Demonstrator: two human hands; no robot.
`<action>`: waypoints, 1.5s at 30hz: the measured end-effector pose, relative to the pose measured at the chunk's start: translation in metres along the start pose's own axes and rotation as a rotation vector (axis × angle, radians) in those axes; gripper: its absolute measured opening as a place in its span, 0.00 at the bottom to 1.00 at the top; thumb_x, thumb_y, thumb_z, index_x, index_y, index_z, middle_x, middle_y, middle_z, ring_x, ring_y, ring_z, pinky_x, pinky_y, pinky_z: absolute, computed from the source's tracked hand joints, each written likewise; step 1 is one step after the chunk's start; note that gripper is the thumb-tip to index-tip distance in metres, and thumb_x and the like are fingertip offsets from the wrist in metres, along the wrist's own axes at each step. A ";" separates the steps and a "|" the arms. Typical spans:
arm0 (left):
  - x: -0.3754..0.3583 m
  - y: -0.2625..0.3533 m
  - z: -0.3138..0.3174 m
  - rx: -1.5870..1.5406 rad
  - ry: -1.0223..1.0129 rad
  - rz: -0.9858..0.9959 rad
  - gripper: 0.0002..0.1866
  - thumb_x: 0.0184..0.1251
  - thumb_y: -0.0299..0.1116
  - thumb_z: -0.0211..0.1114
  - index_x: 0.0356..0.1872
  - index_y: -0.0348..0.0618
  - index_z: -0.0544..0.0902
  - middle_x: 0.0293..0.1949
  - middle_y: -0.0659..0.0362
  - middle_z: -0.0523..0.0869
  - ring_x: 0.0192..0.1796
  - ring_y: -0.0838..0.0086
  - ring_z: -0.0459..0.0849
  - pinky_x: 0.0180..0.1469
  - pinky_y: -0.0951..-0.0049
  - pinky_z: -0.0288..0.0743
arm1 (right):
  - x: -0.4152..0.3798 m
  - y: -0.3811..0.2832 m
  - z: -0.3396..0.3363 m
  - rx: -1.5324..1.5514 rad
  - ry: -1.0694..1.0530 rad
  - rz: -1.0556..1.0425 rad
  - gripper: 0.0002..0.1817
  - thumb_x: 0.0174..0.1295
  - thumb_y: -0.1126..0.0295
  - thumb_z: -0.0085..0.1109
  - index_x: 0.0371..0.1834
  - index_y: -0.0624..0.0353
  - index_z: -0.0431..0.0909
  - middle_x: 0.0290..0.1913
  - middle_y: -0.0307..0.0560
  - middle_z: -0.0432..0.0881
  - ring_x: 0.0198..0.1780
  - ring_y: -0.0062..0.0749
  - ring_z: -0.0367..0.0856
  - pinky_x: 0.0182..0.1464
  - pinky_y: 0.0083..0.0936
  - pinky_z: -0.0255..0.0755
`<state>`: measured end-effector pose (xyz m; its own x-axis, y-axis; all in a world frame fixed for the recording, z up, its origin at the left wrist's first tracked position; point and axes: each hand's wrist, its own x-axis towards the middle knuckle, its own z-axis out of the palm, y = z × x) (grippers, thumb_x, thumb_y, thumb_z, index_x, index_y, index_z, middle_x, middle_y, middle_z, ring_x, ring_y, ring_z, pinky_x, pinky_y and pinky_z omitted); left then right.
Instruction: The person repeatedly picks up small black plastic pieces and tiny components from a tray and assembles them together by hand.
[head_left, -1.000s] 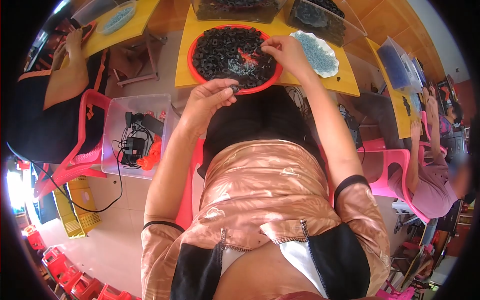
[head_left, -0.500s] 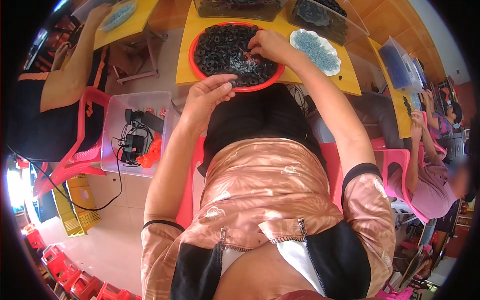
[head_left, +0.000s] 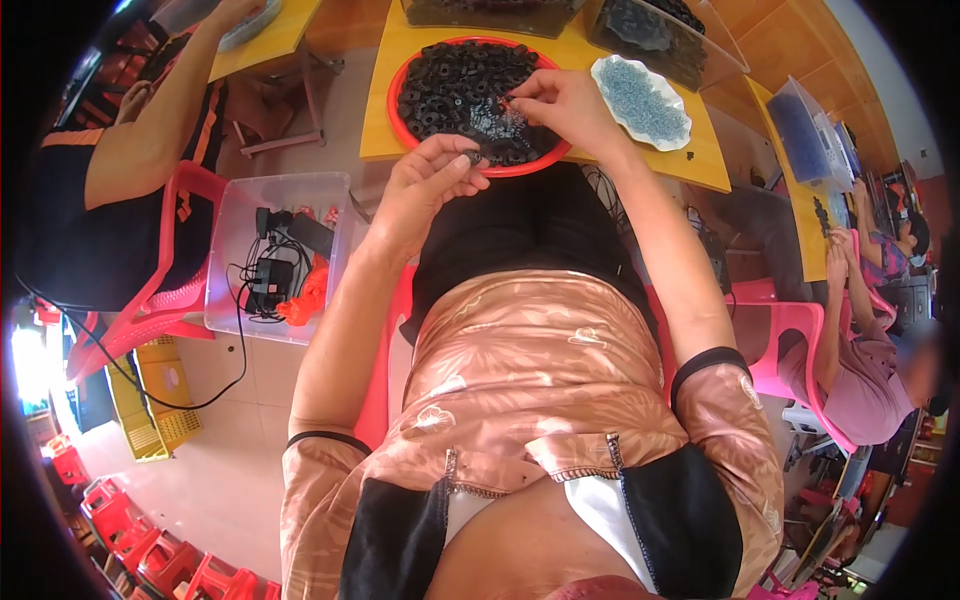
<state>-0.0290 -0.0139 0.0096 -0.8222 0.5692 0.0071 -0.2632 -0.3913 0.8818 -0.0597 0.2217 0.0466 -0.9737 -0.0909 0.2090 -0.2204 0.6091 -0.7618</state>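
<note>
A round red tray (head_left: 397,118) on the table holds a heap of small black parts (head_left: 450,85), with tiny pale bits among them near the front. My left hand (head_left: 432,182) is at the tray's near left edge, thumb and fingers pinched on a small black part (head_left: 473,158). Over the right side of the tray, my right hand (head_left: 568,108) has its fingertips pressed together just above the heap. What they hold, if anything, is too small to make out. A white scalloped dish (head_left: 684,128) of small bluish-grey pieces (head_left: 640,100) stands to the right of the tray.
Clear bins (head_left: 490,18) of dark parts stand at the table's back. On the left, a translucent box (head_left: 225,240) on the floor holds cables and adapters. A person (head_left: 95,220) sits at the left; others (head_left: 860,370) sit at the right.
My left hand has turned and curled its fingers around the black part, moving slightly up and right. My right hand has moved slightly right and down, still over the tray. The view shifted slightly.
</note>
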 end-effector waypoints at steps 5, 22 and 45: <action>0.001 -0.005 -0.003 0.113 0.017 0.079 0.09 0.71 0.28 0.57 0.49 0.38 0.76 0.38 0.59 0.83 0.38 0.80 0.81 0.43 0.83 0.74 | -0.041 -0.033 0.014 0.372 -0.045 0.028 0.07 0.56 0.76 0.65 0.37 0.66 0.83 0.27 0.38 0.84 0.28 0.14 0.79 0.31 0.12 0.72; -0.001 -0.006 0.006 0.304 -0.042 0.120 0.08 0.72 0.28 0.54 0.48 0.38 0.73 0.31 0.62 0.78 0.31 0.83 0.73 0.35 0.83 0.68 | -0.065 -0.038 0.030 0.607 -0.090 0.122 0.08 0.57 0.75 0.64 0.38 0.67 0.83 0.31 0.44 0.85 0.31 0.18 0.81 0.34 0.14 0.74; -0.005 -0.013 0.010 0.390 -0.131 0.175 0.04 0.72 0.23 0.51 0.44 0.38 0.70 0.29 0.59 0.78 0.26 0.82 0.72 0.28 0.83 0.66 | -0.070 -0.016 0.027 0.897 -0.258 0.210 0.15 0.58 0.71 0.66 0.47 0.66 0.79 0.36 0.44 0.85 0.36 0.24 0.84 0.44 0.18 0.79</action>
<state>-0.0162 -0.0041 0.0032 -0.7598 0.6153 0.2100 0.1052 -0.2024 0.9736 0.0100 0.1972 0.0277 -0.9576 -0.2846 -0.0450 0.1017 -0.1879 -0.9769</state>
